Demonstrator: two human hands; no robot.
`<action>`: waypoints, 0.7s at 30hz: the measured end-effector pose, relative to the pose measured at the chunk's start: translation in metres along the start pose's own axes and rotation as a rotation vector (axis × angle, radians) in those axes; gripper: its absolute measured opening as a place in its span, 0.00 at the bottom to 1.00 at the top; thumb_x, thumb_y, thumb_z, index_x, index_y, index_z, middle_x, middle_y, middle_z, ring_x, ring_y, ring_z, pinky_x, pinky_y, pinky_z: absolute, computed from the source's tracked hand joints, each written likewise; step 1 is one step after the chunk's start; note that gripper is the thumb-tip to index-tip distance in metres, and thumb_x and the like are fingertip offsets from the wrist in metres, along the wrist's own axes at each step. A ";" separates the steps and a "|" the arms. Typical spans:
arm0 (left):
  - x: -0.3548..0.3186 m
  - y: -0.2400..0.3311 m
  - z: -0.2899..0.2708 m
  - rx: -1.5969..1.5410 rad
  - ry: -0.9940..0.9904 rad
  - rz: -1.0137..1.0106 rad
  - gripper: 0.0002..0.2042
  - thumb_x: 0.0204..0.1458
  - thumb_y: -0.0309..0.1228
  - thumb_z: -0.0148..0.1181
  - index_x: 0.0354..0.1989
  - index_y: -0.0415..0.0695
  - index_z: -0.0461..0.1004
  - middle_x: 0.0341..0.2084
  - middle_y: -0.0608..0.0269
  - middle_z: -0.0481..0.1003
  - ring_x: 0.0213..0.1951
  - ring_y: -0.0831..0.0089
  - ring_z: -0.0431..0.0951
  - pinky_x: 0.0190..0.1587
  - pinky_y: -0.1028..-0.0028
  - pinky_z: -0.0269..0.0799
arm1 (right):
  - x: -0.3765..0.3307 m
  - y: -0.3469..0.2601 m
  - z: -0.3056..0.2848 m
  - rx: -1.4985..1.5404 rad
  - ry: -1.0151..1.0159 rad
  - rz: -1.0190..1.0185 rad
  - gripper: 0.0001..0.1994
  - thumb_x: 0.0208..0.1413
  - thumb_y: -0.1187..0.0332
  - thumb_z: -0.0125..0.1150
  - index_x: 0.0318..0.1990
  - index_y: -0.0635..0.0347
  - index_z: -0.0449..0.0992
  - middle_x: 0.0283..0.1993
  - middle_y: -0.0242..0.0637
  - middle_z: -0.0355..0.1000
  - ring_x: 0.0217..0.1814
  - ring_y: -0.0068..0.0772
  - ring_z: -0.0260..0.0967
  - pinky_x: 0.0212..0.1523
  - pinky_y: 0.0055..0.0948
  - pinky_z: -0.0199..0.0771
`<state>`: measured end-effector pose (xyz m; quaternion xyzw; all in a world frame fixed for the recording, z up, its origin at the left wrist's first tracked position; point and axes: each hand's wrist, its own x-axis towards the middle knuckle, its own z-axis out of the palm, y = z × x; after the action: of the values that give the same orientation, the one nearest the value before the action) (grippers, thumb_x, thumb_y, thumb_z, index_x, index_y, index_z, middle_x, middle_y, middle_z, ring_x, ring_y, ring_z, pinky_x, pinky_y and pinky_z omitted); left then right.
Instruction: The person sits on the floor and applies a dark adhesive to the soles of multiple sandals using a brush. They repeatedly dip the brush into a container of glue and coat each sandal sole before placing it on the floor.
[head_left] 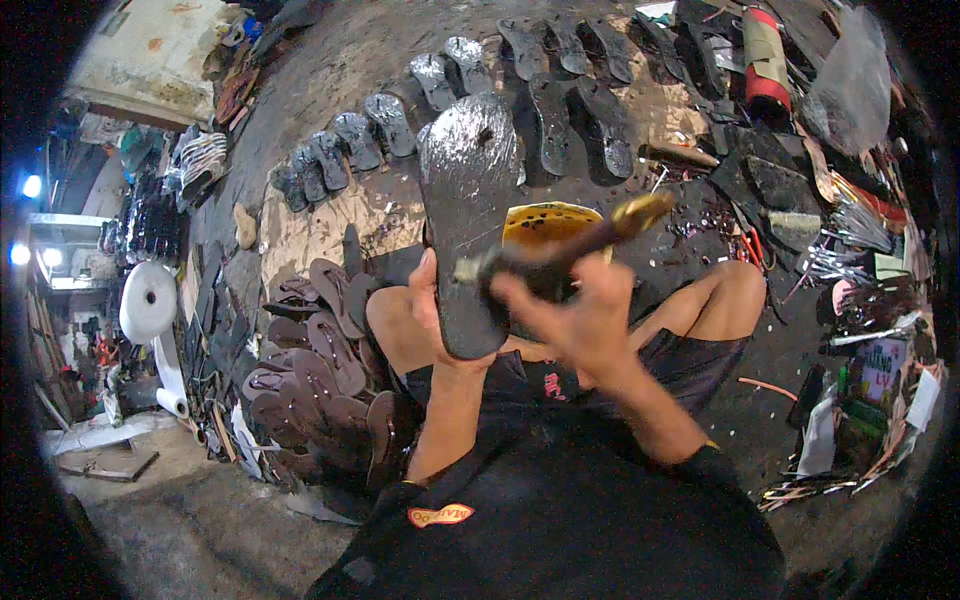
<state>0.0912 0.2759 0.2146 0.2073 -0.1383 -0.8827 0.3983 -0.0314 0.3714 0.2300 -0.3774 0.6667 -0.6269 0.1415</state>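
Observation:
A black sandal sole (462,215) is gripped at its heel end by my left hand (430,325), thumb along its left edge. Its far end glistens with a wet coating, and a small hole shows there. My right hand (592,325), blurred by motion, holds a brush (575,250) with a dark, yellow-tipped handle. The pale brush end lies over the lower part of the sole; contact is hard to make out. Just beyond my right hand is a container of amber liquid (555,213), partly hidden by the brush.
Several coated soles (383,122) lie in a row on the floor ahead, with dark soles (565,45) farther right. Brown sandals (318,375) are heaped by my left knee. A white roll (148,300) stands left. Tools (850,235) and a red-ended roll (767,65) lie right.

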 end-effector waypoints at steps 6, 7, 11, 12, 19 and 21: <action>0.010 0.001 0.021 0.072 0.286 0.174 0.31 0.55 0.39 0.77 0.62 0.38 0.71 0.44 0.54 0.86 0.41 0.61 0.88 0.50 0.65 0.83 | -0.035 -0.012 -0.009 -0.073 -0.125 -0.530 0.17 0.33 0.69 0.79 0.37 0.54 0.88 0.31 0.36 0.79 0.29 0.35 0.76 0.31 0.34 0.75; 0.010 0.002 0.021 0.248 0.233 0.236 0.29 0.57 0.41 0.74 0.62 0.38 0.72 0.44 0.54 0.86 0.41 0.61 0.88 0.50 0.65 0.82 | -0.041 -0.012 -0.011 0.036 -0.226 -0.476 0.17 0.37 0.68 0.81 0.39 0.57 0.88 0.31 0.36 0.79 0.30 0.33 0.77 0.33 0.33 0.76; 0.001 0.002 0.016 0.593 0.150 0.115 0.23 0.66 0.43 0.63 0.58 0.36 0.74 0.45 0.57 0.86 0.43 0.63 0.88 0.51 0.68 0.82 | -0.033 0.008 -0.007 0.029 -0.055 0.105 0.13 0.53 0.68 0.80 0.43 0.66 0.87 0.38 0.38 0.86 0.36 0.23 0.82 0.41 0.29 0.81; -0.001 0.001 0.014 0.351 0.004 0.099 0.19 0.68 0.41 0.60 0.56 0.36 0.75 0.46 0.57 0.86 0.44 0.65 0.87 0.52 0.68 0.81 | -0.022 0.018 -0.006 0.038 0.087 0.135 0.14 0.53 0.68 0.81 0.43 0.65 0.87 0.38 0.36 0.87 0.38 0.20 0.82 0.42 0.27 0.82; 0.010 0.013 0.002 0.134 -0.079 -0.048 0.17 0.72 0.41 0.52 0.58 0.41 0.75 0.50 0.56 0.84 0.46 0.63 0.84 0.56 0.64 0.80 | -0.023 0.014 -0.013 -0.076 -0.015 -0.100 0.16 0.50 0.64 0.84 0.43 0.65 0.88 0.36 0.40 0.86 0.34 0.23 0.82 0.38 0.26 0.80; 0.015 0.016 -0.002 0.126 -0.155 -0.048 0.17 0.72 0.41 0.52 0.58 0.41 0.75 0.49 0.56 0.84 0.46 0.63 0.84 0.56 0.64 0.80 | -0.046 0.007 -0.015 0.087 -0.236 -0.128 0.16 0.49 0.64 0.84 0.43 0.63 0.89 0.34 0.40 0.85 0.32 0.25 0.82 0.37 0.27 0.80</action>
<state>0.0936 0.2543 0.2158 0.1662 -0.2189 -0.8950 0.3512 -0.0130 0.4133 0.2131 -0.4840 0.5920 -0.6143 0.1949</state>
